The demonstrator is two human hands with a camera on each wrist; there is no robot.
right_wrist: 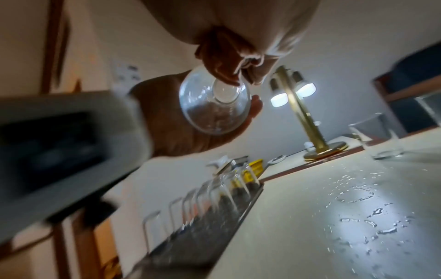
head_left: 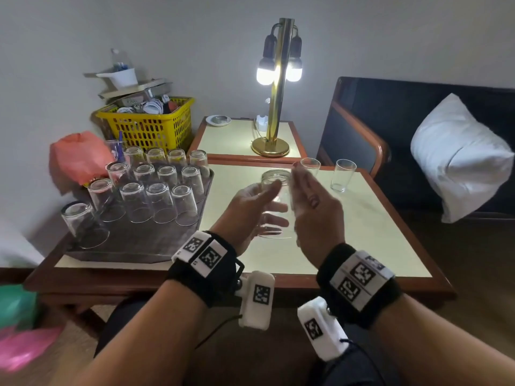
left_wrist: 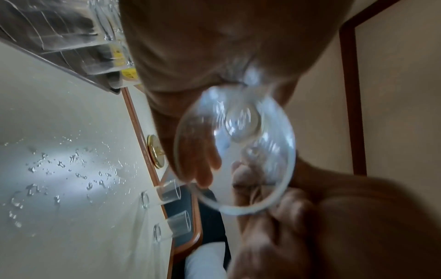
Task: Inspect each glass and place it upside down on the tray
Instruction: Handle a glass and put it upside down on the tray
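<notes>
**Glass held base-up between both hands, tray to the left**

Tray (head_left: 83, 253): at the left end of the tabletop (head_left: 362, 232), carrying rows of glasses already turned mouth-down; its near strip and near-right corner look bare. Left hand (head_left: 250, 210): palm cupped beside and under the held glass (head_left: 274, 201), fingers curled round its lower wall, as the right wrist view confirms. The glass is raised above the tabletop between the hands, its long axis close to vertical and leaning slightly, thick base uppermost and wide mouth toward the person. Right hand (head_left: 315, 207): fingers laid against the glass's right side and pinching near the base; motion blur hides the exact contact. Two upright glasses (head_left: 342, 175) wait at the far right edge, well apart from the tray. Water drops (left_wrist: 71, 169) lie on the tabletop beneath.

Judgement: the glass is already inverted, so the coming move is a leftward carry; the left hand is nearer the tray and suits the set-down.
</notes>
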